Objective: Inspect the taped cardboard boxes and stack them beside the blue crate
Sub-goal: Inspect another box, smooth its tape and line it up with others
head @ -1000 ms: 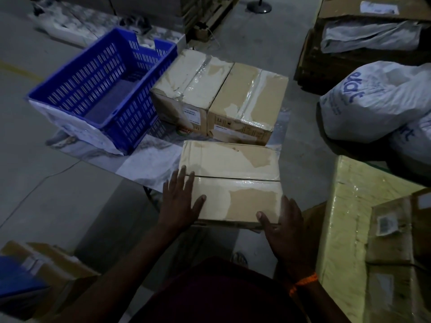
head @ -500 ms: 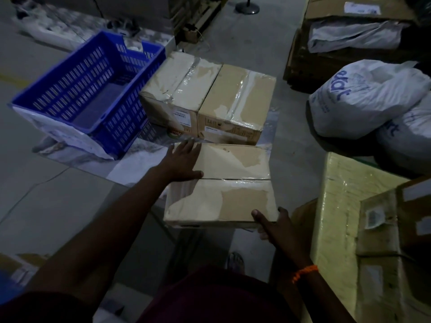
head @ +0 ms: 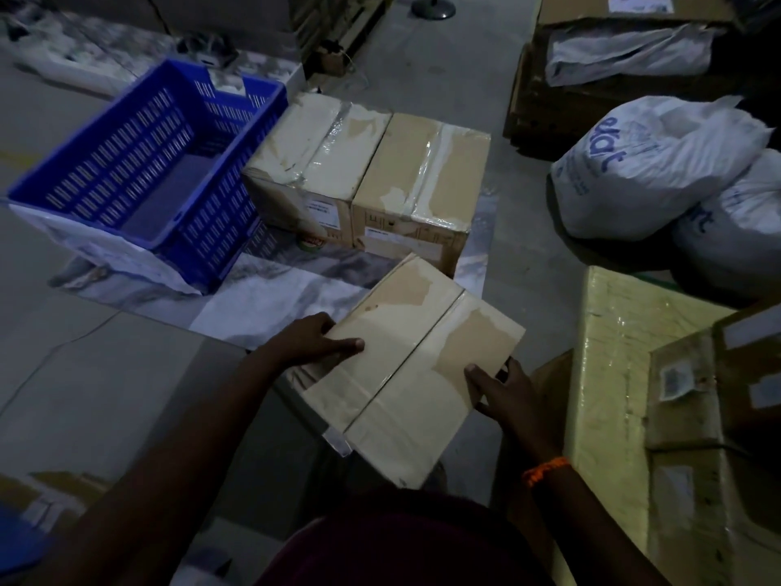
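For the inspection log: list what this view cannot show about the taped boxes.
Head view, tilted taped brown cardboard box: underside hidden by the box itself.
Head view, white labels on the two standing taped cardboard boxes: too small, dim to read.
Head view, right hand: fingers partly hidden beneath that box.

Held box (head: 416, 365): matt brown cardboard, glossy clear tape, torn patches. Crate (head: 139, 171): blue slotted plastic. Sacks (head: 651, 171): white woven plastic. Floor (head: 448, 69): grey, smooth, matt.
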{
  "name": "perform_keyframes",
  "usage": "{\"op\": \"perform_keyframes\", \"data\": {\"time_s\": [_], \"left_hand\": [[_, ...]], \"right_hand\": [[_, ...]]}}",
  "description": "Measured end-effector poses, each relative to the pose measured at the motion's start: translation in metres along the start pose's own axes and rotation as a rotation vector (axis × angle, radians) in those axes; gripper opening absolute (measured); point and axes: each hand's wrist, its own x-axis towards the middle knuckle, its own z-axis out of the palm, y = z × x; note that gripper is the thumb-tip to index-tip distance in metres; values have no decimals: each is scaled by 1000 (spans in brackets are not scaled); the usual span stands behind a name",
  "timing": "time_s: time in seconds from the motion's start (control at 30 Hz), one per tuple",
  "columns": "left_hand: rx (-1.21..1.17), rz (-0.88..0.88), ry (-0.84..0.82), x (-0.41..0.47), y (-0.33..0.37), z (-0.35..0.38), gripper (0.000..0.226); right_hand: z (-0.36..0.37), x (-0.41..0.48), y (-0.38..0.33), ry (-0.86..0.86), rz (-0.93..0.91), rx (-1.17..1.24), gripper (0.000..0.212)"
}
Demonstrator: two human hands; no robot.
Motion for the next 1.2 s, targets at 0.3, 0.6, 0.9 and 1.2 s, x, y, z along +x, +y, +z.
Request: {"op": "perform_keyframes", "data": {"time_s": [0.3, 0.6, 0.9, 1.2], "left_hand": [[-737, 15, 149, -50, -6, 2, 46], [-1202, 141, 501, -116, 26, -40, 49], [-1208, 81, 454, -104, 36, -11, 69], [-830, 141, 672, -79, 56, -14, 36]], "right_hand": [[28, -14, -37, -13, -236, 45, 27], [47, -59, -89, -63, -421, 303, 34], [43, -43, -84, -46, -469, 167, 58], [30, -35, -82, 134, -589, -42, 45]]}}
